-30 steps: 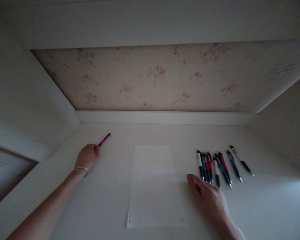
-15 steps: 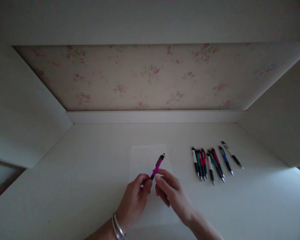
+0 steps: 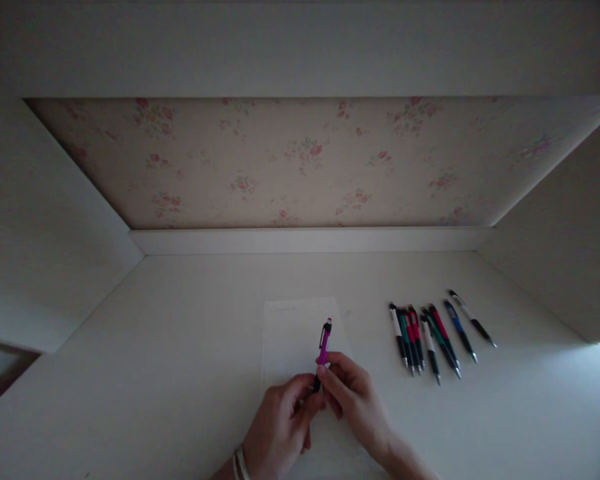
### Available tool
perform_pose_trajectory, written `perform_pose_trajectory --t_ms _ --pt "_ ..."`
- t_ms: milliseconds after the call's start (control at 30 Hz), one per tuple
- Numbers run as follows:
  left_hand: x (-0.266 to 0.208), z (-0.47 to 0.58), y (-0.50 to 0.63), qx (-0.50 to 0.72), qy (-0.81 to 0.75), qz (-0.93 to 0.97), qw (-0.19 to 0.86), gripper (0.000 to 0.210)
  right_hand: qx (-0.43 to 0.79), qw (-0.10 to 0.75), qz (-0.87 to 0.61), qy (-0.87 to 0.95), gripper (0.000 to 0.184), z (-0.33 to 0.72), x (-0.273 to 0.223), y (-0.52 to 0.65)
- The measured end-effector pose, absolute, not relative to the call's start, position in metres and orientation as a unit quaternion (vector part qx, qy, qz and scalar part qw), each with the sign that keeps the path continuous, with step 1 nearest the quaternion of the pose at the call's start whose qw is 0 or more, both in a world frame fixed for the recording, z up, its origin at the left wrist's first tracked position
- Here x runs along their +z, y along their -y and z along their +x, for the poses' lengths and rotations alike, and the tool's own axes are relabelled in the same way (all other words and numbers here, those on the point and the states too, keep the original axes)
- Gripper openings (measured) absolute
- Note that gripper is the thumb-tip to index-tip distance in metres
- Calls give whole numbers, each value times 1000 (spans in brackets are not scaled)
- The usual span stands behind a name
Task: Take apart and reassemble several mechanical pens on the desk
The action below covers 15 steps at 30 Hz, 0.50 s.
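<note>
A purple pen (image 3: 325,341) with a black clip and dark grip stands nearly upright between my two hands. My left hand (image 3: 286,419) pinches its dark lower end, and the tip is hidden by the fingers. Higher up, the thumb and forefinger of my right hand (image 3: 356,402) close on the purple barrel. Beneath both hands lies a sheet of white paper (image 3: 293,333) on the white desk (image 3: 180,373).
To the right, several pens (image 3: 409,339) in white, green and red lie side by side, tips toward me. A blue pen (image 3: 461,331) and a white pen (image 3: 473,318) lie farther right. Behind the desk is a flowered wall panel (image 3: 280,163), with side walls left and right.
My right hand has closed its thumb and forefinger on the pen's barrel. The pen has turned more upright, and both hands sit slightly lower and farther right in view.
</note>
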<state>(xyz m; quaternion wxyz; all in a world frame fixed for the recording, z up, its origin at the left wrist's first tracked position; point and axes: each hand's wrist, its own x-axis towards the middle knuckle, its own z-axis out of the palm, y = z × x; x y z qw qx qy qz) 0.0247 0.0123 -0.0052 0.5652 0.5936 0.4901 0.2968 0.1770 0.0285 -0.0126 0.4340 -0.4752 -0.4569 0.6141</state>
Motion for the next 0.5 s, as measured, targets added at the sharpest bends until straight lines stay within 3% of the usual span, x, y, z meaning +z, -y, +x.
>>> perform_pose_trajectory --t_ms 500 --pt "0 18 -10 329 -469 562 597 49 616 443 -476 444 43 174 -3 -26"
